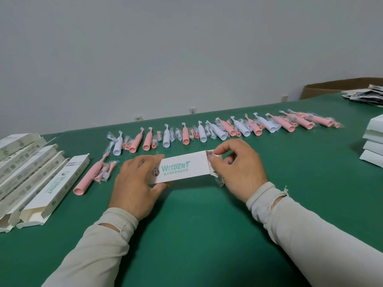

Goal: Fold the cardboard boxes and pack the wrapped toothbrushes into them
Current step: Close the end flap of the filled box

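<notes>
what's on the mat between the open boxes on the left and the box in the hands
Head view: one pink toothbrush with wrapped brush heads beside it on the green mat.

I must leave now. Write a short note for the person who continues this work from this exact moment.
Left hand holds the left end of the white printed cardboard box on the green table.
Right hand pinches the flap at the open right end, where clear wrapping shows.
Done: five folded white boxes lie at left, near ends open.
Left: close this box; pack the loose pink toothbrush and the row of wrapped pink and white toothbrushes. Flat white boxes are stacked at right.
</notes>
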